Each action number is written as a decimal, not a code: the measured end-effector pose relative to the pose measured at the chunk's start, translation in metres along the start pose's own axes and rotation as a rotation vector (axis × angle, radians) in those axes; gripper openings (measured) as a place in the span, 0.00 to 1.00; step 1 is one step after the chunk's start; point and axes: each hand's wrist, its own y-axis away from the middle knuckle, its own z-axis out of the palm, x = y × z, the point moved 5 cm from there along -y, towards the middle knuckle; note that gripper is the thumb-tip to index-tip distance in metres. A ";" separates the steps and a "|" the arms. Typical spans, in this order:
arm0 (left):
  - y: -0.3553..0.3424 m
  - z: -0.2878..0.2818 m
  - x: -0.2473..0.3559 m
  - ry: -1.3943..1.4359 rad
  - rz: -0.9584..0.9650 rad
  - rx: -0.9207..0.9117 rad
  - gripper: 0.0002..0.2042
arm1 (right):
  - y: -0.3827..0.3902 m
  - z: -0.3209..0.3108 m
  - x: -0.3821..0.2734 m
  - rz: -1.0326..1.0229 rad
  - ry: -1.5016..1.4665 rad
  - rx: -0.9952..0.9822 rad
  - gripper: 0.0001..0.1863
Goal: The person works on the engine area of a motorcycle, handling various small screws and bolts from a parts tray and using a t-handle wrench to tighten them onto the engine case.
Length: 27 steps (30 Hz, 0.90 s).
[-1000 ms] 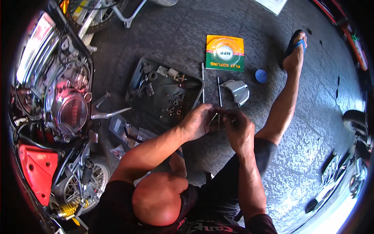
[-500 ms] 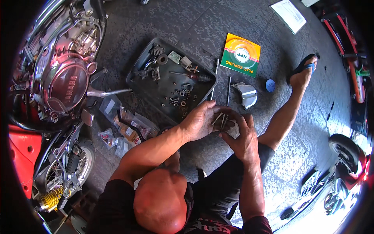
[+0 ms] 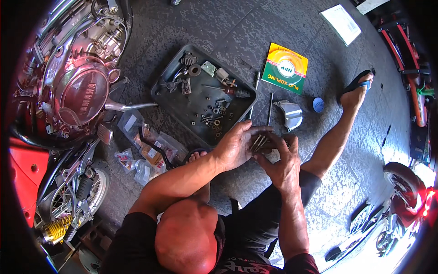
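A small bunch of thin metal bolts (image 3: 259,143) lies across the fingers of my left hand (image 3: 232,148), which is cupped around them with its thumb raised. My right hand (image 3: 282,166) is close against it, fingers curled and thumb bent in beside the bolts' ends. Whatever is between the right fingertips is too small to make out. Just beyond both hands is a dark tray (image 3: 187,112) of loose nuts and bolts (image 3: 218,109), gears (image 3: 185,86) and a screwdriver (image 3: 237,92).
A silver metal cover (image 3: 292,115), a rod (image 3: 270,109), a blue round lid (image 3: 318,104) and a yellow-green packet (image 3: 285,68) lie right of the tray. Plastic bags (image 3: 148,153) lie left. A motorcycle engine (image 3: 84,93) stands far left, another motorcycle (image 3: 408,196) at right.
The bolts, spread apart before, are now bunched together in my left hand. My right fingers have shifted slightly around them. The whole view has moved a little; the tray's contents look the same.
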 end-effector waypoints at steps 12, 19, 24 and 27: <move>0.004 0.002 -0.002 0.024 -0.018 -0.018 0.36 | 0.003 0.001 -0.003 0.004 -0.075 0.027 0.34; 0.006 0.003 -0.001 0.020 -0.026 -0.022 0.38 | 0.004 -0.003 -0.002 0.001 -0.124 0.006 0.30; 0.005 0.000 0.002 0.033 -0.009 -0.010 0.40 | 0.016 0.012 0.062 0.487 -0.949 0.008 0.17; 0.003 -0.007 0.002 0.008 0.003 0.018 0.40 | 0.015 0.008 0.067 0.629 -1.491 0.061 0.19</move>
